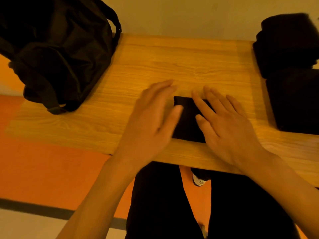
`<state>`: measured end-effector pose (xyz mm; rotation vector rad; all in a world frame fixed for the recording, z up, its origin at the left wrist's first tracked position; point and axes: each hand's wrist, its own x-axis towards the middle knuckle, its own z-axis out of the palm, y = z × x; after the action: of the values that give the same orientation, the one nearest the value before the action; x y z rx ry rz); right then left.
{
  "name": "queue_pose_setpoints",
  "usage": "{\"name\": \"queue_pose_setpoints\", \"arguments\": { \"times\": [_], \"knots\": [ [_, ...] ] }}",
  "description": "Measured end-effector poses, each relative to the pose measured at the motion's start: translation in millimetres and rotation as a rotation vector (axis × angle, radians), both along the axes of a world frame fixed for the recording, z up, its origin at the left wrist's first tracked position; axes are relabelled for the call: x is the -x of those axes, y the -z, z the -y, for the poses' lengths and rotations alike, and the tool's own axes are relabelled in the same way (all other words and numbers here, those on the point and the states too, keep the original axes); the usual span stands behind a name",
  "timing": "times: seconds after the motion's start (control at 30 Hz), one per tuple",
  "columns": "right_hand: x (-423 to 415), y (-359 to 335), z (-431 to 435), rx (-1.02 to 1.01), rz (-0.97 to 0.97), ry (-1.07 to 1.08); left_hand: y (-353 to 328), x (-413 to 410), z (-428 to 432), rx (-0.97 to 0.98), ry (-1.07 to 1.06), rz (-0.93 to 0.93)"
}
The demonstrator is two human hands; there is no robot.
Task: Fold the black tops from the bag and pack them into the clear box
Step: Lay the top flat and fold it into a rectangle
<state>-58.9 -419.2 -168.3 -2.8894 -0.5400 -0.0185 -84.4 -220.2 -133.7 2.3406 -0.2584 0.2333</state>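
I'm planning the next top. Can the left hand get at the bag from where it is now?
Probably yes. The left hand is open, gripping nothing, and only bare table lies between it and the bag on that same side; nothing stands in the way.

Frame centre: left hand [151,118] and right hand [224,125], fingers straight, lie over a small folded black top [187,125] on the light wooden table [155,62].

A single view is taken from a camera worn on the head, aimed forward and steeply down over the light wooden surface [155,57]. The left hand [148,121] and right hand [229,128] are framed close, mid-picture; the orange floor [43,161] is seen below. The right margin is smeared, perhaps by motion.
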Motion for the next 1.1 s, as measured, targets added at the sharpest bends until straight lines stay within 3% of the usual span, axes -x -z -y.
{"name": "queue_pose_setpoints", "arguments": {
  "times": [0.07,0.17,0.43,0.53,0.6,0.7,0.77,0.87,1.1],
  "knots": [
    [1.4,1.1,5.9,-0.127,-0.024,0.015,1.7,-8.5,19.8,-0.246,0.207,-0.018],
    [5.9,4.1,16.5,-0.096,-0.022,0.033,22.8,-25.3,31.0,-0.515,0.287,-0.116],
    [10.5,11.4,28.6,-0.137,-0.106,0.131,45.7,-43.4,20.9,-0.548,0.324,-0.117],
    [13.7,9.6,31.6,-0.207,-0.121,0.131,41.9,-45.5,17.2,-0.394,0.307,-0.157],
    [17.1,1.5,35.9,-0.355,-0.147,0.170,32.3,-39.5,13.1,-0.098,0.213,-0.178],
    [18.4,-17.2,44.6,-0.499,-0.041,0.179,11.5,-25.5,6.6,0.323,-0.142,0.005],
    [13.5,-25.8,48.5,-0.501,0.054,0.147,2.7,-24.7,7.1,0.305,-0.320,-0.004],
    [-1.7,-26.9,47.6,-0.490,-0.039,0.142,8.8,-37.5,13.5,0.142,-0.271,-0.196],
    [-3.3,-12.5,33.7,-0.434,-0.211,0.196,24.4,-55.9,22.2,0.314,-0.226,-0.179]
  ]
}}
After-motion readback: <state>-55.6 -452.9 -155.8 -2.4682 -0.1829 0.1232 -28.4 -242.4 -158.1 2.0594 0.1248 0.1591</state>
